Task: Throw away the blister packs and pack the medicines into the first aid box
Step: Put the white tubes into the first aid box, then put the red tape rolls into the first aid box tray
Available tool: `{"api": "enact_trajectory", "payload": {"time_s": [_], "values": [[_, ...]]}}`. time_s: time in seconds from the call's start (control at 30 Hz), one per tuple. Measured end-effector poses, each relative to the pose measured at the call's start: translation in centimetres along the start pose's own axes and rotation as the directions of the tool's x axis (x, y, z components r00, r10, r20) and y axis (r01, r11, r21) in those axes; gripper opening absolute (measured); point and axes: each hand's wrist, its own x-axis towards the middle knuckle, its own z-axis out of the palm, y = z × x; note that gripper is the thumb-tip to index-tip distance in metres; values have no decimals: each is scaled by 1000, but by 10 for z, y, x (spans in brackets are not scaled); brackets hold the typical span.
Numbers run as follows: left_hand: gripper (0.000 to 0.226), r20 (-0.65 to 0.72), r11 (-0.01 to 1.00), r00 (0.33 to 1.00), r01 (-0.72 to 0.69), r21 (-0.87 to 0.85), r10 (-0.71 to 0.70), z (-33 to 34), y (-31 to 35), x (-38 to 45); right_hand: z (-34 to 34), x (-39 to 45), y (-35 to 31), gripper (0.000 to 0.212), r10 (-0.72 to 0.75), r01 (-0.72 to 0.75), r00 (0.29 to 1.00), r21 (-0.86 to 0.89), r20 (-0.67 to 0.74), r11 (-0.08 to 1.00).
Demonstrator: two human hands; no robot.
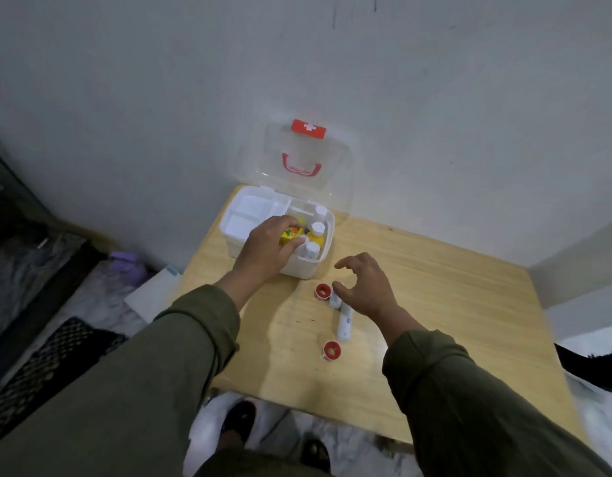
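The white first aid box [318, 266] stands open at the table's far left, its clear lid [297, 160] leaning against the wall. Inside are white-capped bottles [317, 228] and a white tray insert [249, 211]. My left hand [268, 247] grips a yellow medicine pack [290, 234] inside the box. My right hand [364, 287] hovers with spread, relaxed fingers over a white tube [344, 321] and a small white item [334, 299]. Two red-and-white tape rolls [322, 291] [331, 350] lie on the table.
The wooden table [452, 321] sits in a corner of grey walls. On the floor to the left lie a black mesh basket [46, 366], a purple object [129, 266] and a white flat box [156, 290]. My feet in sandals [239, 418] show below.
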Motion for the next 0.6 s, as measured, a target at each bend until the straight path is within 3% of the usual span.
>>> {"api": "enact_trajectory", "payload": {"time_s": [0.13, 0.27, 0.33, 0.47, 0.6], "values": [[25, -186, 998, 982, 36, 44, -27, 8, 7, -34, 1, -2, 15, 37, -63, 70, 992, -61, 108, 996], [29, -243, 984, 966, 122, 128, -88, 30, 10, -77, 4, -4, 28, 40, -112, 132, 978, -107, 179, 985], [32, -203, 973, 963, 201, 116, -175, 43, 13, -97, 7, -4, 34, 41, -130, 155, 972, -120, 196, 981], [42, 13, 914, 918, 394, 100, -397, 69, 20, -125, 13, -1, 42, 44, -164, 192, 960, -107, 227, 976], [55, 110, 907, 901, 419, 34, -420, 86, 20, -142, 18, 4, 45, 45, -174, 193, 959, -67, 224, 979]]}}
